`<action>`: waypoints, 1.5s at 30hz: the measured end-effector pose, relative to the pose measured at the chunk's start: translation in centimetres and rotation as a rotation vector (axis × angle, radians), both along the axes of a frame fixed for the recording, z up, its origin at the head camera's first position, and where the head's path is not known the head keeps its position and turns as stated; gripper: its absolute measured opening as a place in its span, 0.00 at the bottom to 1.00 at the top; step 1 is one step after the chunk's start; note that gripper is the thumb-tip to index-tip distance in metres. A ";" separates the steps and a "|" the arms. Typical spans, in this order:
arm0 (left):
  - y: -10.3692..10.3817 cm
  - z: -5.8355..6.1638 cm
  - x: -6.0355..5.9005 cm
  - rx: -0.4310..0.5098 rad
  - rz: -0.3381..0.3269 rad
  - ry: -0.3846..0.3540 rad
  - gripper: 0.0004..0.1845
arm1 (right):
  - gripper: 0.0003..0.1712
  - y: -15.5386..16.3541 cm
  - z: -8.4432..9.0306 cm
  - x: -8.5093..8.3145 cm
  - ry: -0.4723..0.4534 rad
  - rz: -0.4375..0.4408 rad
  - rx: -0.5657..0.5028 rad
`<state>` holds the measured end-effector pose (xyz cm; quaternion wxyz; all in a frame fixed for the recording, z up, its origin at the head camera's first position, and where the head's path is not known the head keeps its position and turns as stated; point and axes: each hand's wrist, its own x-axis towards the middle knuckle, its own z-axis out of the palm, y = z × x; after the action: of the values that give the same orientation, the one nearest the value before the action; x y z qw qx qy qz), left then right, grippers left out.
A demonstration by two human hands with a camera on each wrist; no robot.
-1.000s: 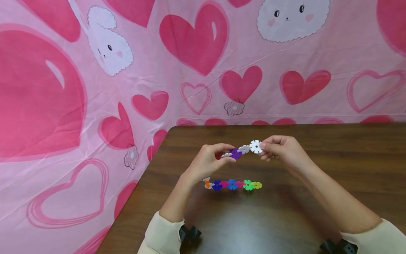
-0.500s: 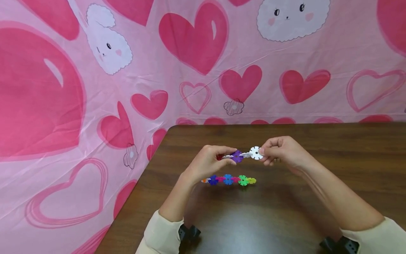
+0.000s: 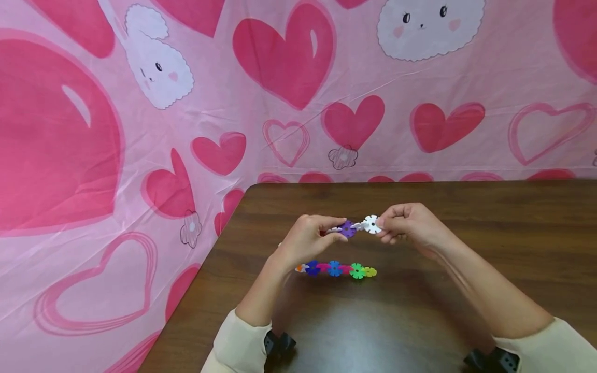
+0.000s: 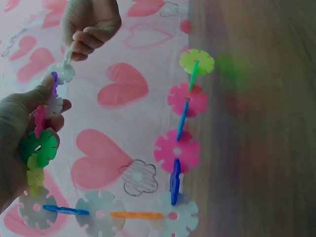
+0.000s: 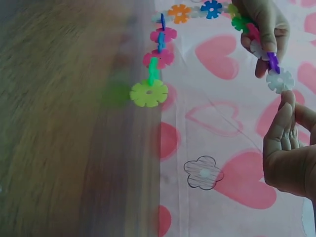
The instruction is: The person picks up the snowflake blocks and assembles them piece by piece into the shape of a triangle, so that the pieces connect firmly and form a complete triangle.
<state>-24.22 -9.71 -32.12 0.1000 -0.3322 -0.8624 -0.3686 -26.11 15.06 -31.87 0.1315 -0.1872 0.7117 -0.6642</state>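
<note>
A chain of notched plastic snowflake discs is held up above the table. My left hand grips it by the purple disc, thumb on one side and fingers on the other. My right hand pinches the white disc at the chain's end between thumb and fingertips. Another white disc sits between the purple one and that end disc. In the left wrist view the rest of the chain bends past a green disc and an orange disc to a lime disc at its other end.
The brown wooden table reaches back to a pink heart-patterned cloth, which also hangs along the left side. A black wrist device sits by the left cuff, with another by the right.
My right hand has come down slightly and left with the white end disc. The chain's upper part has straightened, and its lower part has shifted a little left. The left hand keeps its grip.
</note>
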 end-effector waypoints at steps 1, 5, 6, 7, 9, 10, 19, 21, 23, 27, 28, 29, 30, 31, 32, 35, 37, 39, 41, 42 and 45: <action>0.0 0.0 0.0 -0.007 0.000 -0.006 0.19 | 0.07 0.0 0.0 0.0 -0.008 -0.001 0.004; 0.0 -0.1 -0.2 -0.012 -0.018 -0.039 0.20 | 0.07 0.1 0.1 0.0 -0.028 -0.005 0.005; 0.0 -0.1 -0.2 -0.011 -0.022 -0.042 0.20 | 0.07 0.1 0.1 0.0 -0.030 -0.005 -0.005; 0.0 -0.1 -0.3 -0.009 -0.024 -0.047 0.20 | 0.06 0.1 0.2 -0.1 -0.030 -0.005 -0.019; 0.1 -0.1 -0.3 -0.007 -0.018 -0.048 0.20 | 0.07 0.1 0.2 -0.1 -0.031 0.005 -0.054; 0.1 -0.1 -0.2 -0.009 -0.011 -0.044 0.20 | 0.07 0.1 0.3 -0.1 -0.030 0.009 -0.067; 1.8 0.6 -0.1 -0.082 0.066 0.103 0.31 | 0.09 -0.3 0.3 0.0 -0.047 0.028 -0.110; 2.3 0.9 -0.2 -0.112 0.060 0.136 0.31 | 0.09 -0.5 0.3 0.0 -0.051 0.029 -0.110; 2.8 1.1 -0.2 -0.142 0.059 0.162 0.28 | 0.08 -0.6 0.4 0.1 -0.059 0.034 -0.116; 3.1 1.3 -0.2 -0.139 0.060 0.186 0.20 | 0.08 -0.6 0.5 0.2 -0.061 0.049 -0.123; 3.1 1.3 -0.3 -0.130 0.062 0.196 0.19 | 0.08 -0.5 0.5 0.2 -0.056 0.051 -0.120; 3.1 1.3 -0.3 -0.114 0.061 0.203 0.19 | 0.08 -0.3 0.5 0.2 -0.045 0.049 -0.112; 3.1 1.4 -0.3 -0.099 0.060 0.210 0.18 | 0.09 -0.1 0.4 0.2 -0.033 0.043 -0.094; 3.1 1.4 -0.3 -0.078 0.059 0.220 0.18 | 0.09 0.2 0.3 0.2 -0.015 0.034 -0.067; 3.0 1.5 -0.3 -0.054 0.058 0.225 0.19 | 0.11 0.5 0.2 0.1 0.007 0.021 -0.029; 2.7 1.9 -0.2 0.033 0.045 0.232 0.19 | 0.16 1.6 -0.5 -0.3 0.067 -0.029 0.131; 2.6 2.3 -0.1 0.090 0.038 0.246 0.19 | 0.17 2.4 -1.2 -0.6 0.098 -0.036 0.232; 2.4 2.6 0.0 0.147 0.028 0.263 0.19 | 0.16 3.0 -1.9 -1.0 0.124 -0.015 0.308; 2.4 2.9 0.0 0.198 0.022 0.295 0.19 | 0.15 3.6 -2.5 -1.4 0.143 0.042 0.336; 2.3 3.0 0.0 0.223 0.019 0.312 0.19 | 0.15 3.8 -2.9 -1.6 0.152 0.070 0.351; 2.3 3.2 0.0 0.296 0.002 0.354 0.20 | 0.18 4.0 -3.5 -1.8 0.163 0.125 0.366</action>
<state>-24.20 -7.39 -28.93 0.2977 -0.3728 -0.7682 -0.4269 -27.93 19.06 -35.37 0.1463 -0.2571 0.8158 -0.4969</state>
